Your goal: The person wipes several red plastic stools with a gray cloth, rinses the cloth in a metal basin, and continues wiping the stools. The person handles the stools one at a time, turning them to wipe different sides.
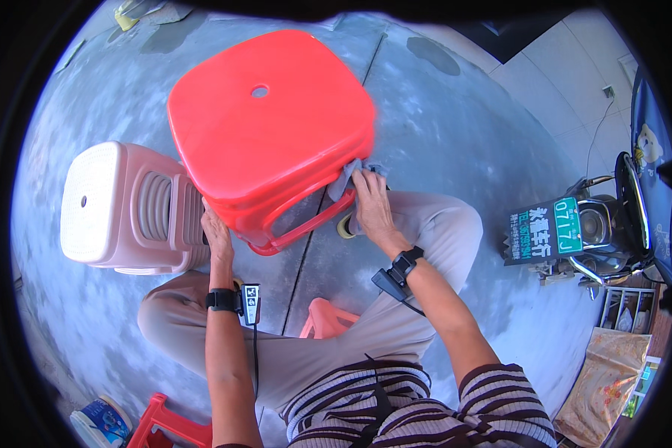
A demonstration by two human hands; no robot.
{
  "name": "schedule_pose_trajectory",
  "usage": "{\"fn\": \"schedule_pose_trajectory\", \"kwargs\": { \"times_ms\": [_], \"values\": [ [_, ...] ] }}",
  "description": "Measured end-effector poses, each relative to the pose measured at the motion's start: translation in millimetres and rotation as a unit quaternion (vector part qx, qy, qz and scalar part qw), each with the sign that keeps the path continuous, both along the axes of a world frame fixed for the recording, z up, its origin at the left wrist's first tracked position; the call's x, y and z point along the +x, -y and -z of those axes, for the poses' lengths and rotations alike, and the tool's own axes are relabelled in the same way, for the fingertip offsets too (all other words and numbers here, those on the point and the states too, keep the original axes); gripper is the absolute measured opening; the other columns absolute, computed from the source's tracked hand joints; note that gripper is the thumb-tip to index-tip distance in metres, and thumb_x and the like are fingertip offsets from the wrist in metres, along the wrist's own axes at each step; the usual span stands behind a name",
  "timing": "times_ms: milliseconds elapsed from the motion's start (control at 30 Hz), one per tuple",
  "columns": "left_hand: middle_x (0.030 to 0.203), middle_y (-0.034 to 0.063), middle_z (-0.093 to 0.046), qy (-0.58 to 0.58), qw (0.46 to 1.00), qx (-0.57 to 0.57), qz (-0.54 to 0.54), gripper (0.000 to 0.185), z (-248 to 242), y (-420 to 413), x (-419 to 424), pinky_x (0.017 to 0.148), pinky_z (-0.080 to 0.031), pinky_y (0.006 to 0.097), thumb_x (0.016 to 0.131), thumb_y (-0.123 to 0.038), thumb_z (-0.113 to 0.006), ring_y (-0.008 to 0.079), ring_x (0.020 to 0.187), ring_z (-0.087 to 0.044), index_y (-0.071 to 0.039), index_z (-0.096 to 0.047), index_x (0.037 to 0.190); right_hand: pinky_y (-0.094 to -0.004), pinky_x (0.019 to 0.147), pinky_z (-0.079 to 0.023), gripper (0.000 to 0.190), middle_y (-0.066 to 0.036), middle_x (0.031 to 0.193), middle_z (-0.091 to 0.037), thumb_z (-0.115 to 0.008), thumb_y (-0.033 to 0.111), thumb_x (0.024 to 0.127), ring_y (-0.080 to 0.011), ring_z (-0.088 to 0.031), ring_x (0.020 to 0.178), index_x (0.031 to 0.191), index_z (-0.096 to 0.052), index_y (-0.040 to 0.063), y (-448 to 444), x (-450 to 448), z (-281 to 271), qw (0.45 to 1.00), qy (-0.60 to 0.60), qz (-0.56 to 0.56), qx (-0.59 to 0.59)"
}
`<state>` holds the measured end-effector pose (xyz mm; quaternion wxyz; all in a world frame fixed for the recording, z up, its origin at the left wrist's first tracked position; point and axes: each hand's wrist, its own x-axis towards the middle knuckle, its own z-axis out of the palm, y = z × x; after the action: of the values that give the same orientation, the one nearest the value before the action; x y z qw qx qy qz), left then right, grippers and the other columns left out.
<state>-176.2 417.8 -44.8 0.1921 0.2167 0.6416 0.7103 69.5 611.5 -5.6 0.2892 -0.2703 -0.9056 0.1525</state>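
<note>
A red plastic stool (pixel 269 129) with a hole in its seat is before me, its seat towards the camera. My left hand (pixel 217 229) holds its lower left side; the fingertips are hidden behind the stool. At the stool's right side, my right hand (pixel 371 201) grips a grey cloth (pixel 344 178) and presses it against the red plastic by the side opening. Left of the red stool stands a stack of pale pink and white plastic stools (pixel 95 204), close to my left hand.
A pink stool (pixel 327 320) is partly visible between my legs. At lower left are a red stool (pixel 171 420) and a white bucket (pixel 102 423). A scooter or motorcycle (pixel 599 224) stands at right on the concrete floor, beside a brown patterned sheet (pixel 605 381).
</note>
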Motion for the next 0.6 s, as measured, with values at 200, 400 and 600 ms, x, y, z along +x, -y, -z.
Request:
{"fn": "schedule_pose_trajectory", "kwargs": {
  "times_ms": [200, 400, 600],
  "values": [
    [0.097, 0.0006, -0.059, -0.030, 0.999, 0.019, 0.022, 0.050, 12, 6, -8, 0.081, -0.042, 0.0258, 0.100, -0.046, -0.038, 0.0076, 0.089, -0.051, -0.001, -0.055, 0.112, -0.0432, 0.085, -0.042, 0.041, -0.020, 0.107, -0.048, -0.046, -0.011, 0.077, -0.0388, -0.049, 0.101, 0.117, -0.048, -0.002, 4, -14, -1, 0.978, -0.123, 0.050, -0.163],
    [0.103, 0.0021, -0.058, -0.045, 0.998, 0.004, 0.039, 0.051, 29, 16, -17, 0.087, -0.041, 0.0286, 0.096, -0.048, -0.046, 0.0106, 0.095, -0.052, -0.002, -0.052, 0.116, -0.0421, 0.080, -0.044, 0.030, -0.019, 0.101, -0.049, -0.056, -0.005, 0.077, -0.0369, -0.052, 0.094, 0.106, -0.055, -0.002, 34, -31, -34, 0.987, -0.142, -0.035, -0.065],
    [0.110, 0.0036, -0.056, -0.053, 0.996, -0.001, 0.076, 0.052, 39, 23, -23, 0.089, -0.041, 0.0293, 0.096, -0.048, -0.047, 0.0120, 0.101, -0.051, -0.002, -0.049, 0.119, -0.0413, 0.069, -0.047, 0.020, -0.015, 0.091, -0.052, -0.065, 0.004, 0.076, -0.0334, -0.056, 0.083, 0.094, -0.059, 0.000, 37, -40, -37, 0.980, -0.180, -0.036, -0.073]
  ]
}}
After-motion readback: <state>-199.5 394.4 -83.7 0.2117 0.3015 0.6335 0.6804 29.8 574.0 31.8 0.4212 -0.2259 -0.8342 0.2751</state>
